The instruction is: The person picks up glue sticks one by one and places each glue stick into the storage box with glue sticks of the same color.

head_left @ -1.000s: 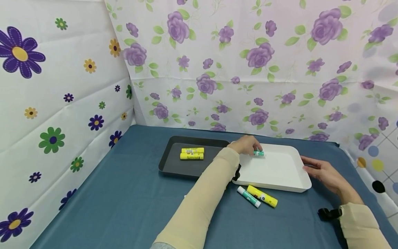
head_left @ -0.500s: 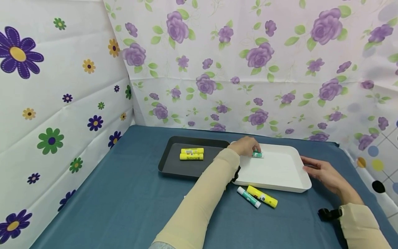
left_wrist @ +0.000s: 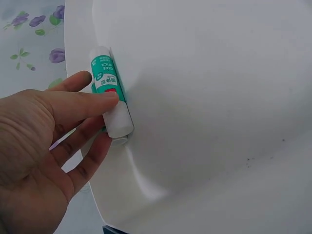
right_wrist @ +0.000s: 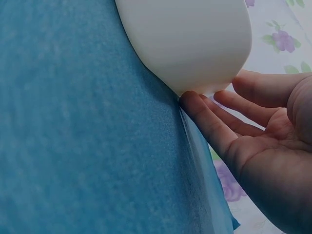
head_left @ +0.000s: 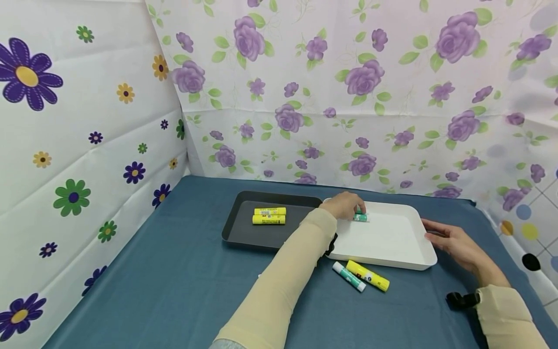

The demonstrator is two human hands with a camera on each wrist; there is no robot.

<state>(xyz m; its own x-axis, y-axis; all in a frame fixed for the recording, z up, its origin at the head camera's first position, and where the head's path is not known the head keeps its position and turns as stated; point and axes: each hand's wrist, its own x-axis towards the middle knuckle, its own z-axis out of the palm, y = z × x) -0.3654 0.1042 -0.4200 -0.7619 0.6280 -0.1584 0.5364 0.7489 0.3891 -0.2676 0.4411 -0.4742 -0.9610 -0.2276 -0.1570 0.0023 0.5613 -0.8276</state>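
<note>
My left hand pinches a green-and-white glue stick between thumb and fingers at the left end of the white tray. Behind that stick, the end of another white-and-green stick shows in the left wrist view, mostly hidden. At the tray's right end is my right hand, its fairly straight fingers touching the outer wall, as the right wrist view also shows. In front of the tray, a green glue stick and a longer yellow glue stick lie on the cloth.
Left of the white tray stands a dark grey tray, partly covered by my left forearm. Two yellow glue sticks lie side by side in it. A blue cloth covers the table, and flowered sheets hang behind and at the left.
The glue stick at my left fingers has shifted slightly down and left in the head view. My right hand and both trays look unmoved.
</note>
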